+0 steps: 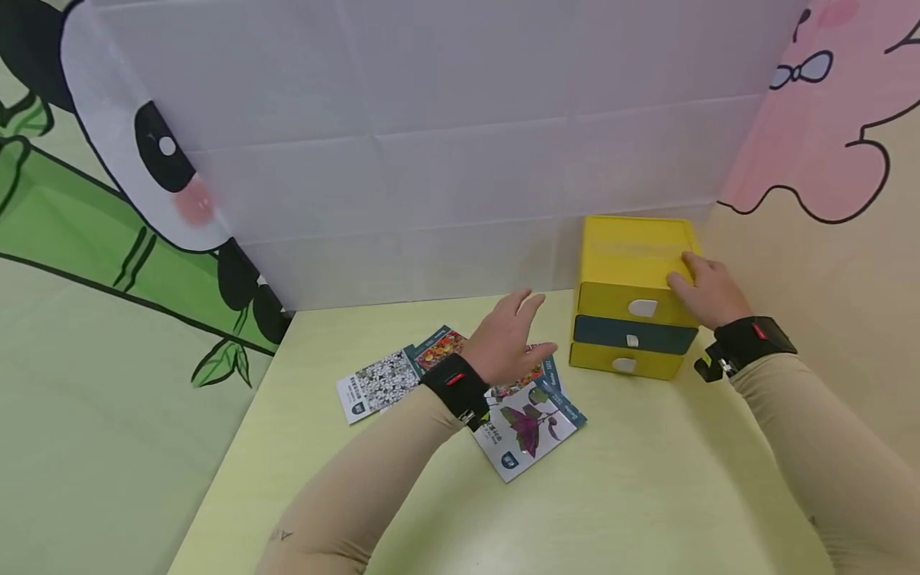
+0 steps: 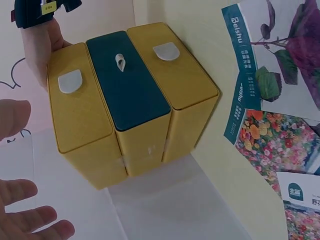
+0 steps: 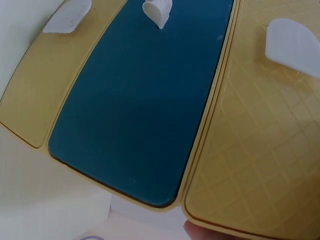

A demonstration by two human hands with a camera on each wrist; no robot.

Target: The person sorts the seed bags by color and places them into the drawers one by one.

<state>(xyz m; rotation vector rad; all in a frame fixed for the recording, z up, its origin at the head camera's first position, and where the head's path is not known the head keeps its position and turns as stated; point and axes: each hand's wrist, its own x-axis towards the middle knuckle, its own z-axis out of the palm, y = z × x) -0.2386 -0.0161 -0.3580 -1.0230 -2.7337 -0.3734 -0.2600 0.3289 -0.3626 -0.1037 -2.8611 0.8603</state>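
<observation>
A yellow three-drawer box (image 1: 632, 263) stands at the back right of the table, its middle drawer front (image 1: 611, 331) dark teal. My right hand (image 1: 711, 291) rests on its top right edge, thumb and a finger lying on the lid; the other fingers are partly hidden. My left hand (image 1: 506, 339) hovers left of the box with fingers spread, holding nothing. Beneath it, flower-pictured packets overlap on the table: a white-flower packet (image 1: 388, 379), a colourful one (image 1: 440, 347), and a purple-leaf packet (image 1: 528, 431) in front. In the left wrist view, all drawers (image 2: 142, 80) look closed.
The pale yellow table (image 1: 446, 519) meets a white cloth backdrop (image 1: 431, 200) right behind the box. A panda picture (image 1: 144, 160) covers the left side and a pink figure (image 1: 812, 152) the right. The table's left edge shows beyond the packets.
</observation>
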